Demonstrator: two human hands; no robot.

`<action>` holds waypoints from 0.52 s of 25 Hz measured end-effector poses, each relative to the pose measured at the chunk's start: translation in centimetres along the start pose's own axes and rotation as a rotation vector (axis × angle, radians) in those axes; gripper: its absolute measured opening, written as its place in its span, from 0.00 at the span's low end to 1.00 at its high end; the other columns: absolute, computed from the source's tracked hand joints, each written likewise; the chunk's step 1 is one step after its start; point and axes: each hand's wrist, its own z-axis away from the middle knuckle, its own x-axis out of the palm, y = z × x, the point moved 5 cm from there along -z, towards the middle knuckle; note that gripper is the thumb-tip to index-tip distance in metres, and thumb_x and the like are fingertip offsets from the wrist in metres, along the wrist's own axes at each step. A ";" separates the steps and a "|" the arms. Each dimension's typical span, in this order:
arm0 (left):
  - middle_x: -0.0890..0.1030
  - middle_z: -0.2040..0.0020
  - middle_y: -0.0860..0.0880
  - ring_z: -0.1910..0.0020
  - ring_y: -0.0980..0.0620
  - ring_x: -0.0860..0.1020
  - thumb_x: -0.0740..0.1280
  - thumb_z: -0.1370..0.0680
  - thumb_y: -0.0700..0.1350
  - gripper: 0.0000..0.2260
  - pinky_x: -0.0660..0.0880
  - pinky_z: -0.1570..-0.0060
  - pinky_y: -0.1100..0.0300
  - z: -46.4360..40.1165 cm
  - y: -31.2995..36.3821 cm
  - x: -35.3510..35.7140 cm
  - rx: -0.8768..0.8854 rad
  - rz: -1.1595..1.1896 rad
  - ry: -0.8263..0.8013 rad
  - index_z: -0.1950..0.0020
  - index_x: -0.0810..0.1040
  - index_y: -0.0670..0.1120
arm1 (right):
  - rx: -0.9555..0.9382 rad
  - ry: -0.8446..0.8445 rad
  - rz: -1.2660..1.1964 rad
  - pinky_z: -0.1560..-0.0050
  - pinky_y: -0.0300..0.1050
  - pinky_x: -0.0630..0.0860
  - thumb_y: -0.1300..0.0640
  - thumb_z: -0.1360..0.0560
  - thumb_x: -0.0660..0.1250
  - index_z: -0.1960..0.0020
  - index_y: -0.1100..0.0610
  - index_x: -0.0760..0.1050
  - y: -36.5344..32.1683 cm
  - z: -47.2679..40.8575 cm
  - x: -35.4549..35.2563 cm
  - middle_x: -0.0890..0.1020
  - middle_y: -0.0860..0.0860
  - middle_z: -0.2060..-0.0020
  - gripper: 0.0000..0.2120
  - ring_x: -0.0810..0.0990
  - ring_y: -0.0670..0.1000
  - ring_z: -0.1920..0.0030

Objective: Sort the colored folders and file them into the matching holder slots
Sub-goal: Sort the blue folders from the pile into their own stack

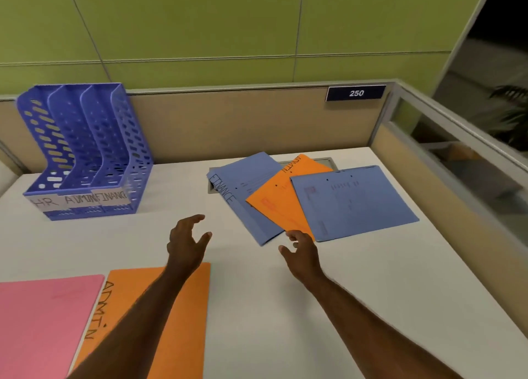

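Both hands, left [187,243] and right [300,251], empty, fingers spread; pink folder [43,321] cut off.

Lighting: even, moderately bright indoor light from overhead; soft faint shadows beneath the perforated blue plastic file holder [85,150] on the pale white desk surface [257,307]. Quality: slight overall softness, wide-angle bending at edges; dark glass partition panel [457,161] at right shows dim reflections.
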 end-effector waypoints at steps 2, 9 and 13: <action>0.76 0.35 0.46 0.38 0.42 0.74 0.72 0.26 0.42 0.20 0.72 0.42 0.41 -1.3 2.6 3.9 0.040 -0.031 -0.047 0.36 0.75 0.47 | 0.023 0.069 0.009 0.40 0.50 0.75 0.62 0.28 0.72 0.38 0.61 0.74 2.6 -2.2 -3.8 0.75 0.58 0.42 0.19 0.77 0.56 0.42; 0.76 0.35 0.46 0.36 0.43 0.72 0.72 0.26 0.43 0.20 0.70 0.38 0.44 -5.9 10.8 15.1 0.180 -0.080 -0.205 0.35 0.75 0.46 | 0.157 0.266 -0.051 0.40 0.51 0.76 0.62 0.29 0.73 0.36 0.61 0.69 10.2 -8.0 -13.0 0.71 0.60 0.39 0.24 0.73 0.57 0.37; 0.75 0.33 0.44 0.35 0.42 0.72 0.72 0.26 0.42 0.21 0.70 0.37 0.44 -7.8 14.4 20.6 0.225 -0.117 -0.299 0.33 0.74 0.45 | 0.198 0.350 -0.043 0.37 0.54 0.74 0.60 0.31 0.76 0.33 0.61 0.67 13.1 -9.7 -15.5 0.69 0.60 0.36 0.31 0.71 0.59 0.36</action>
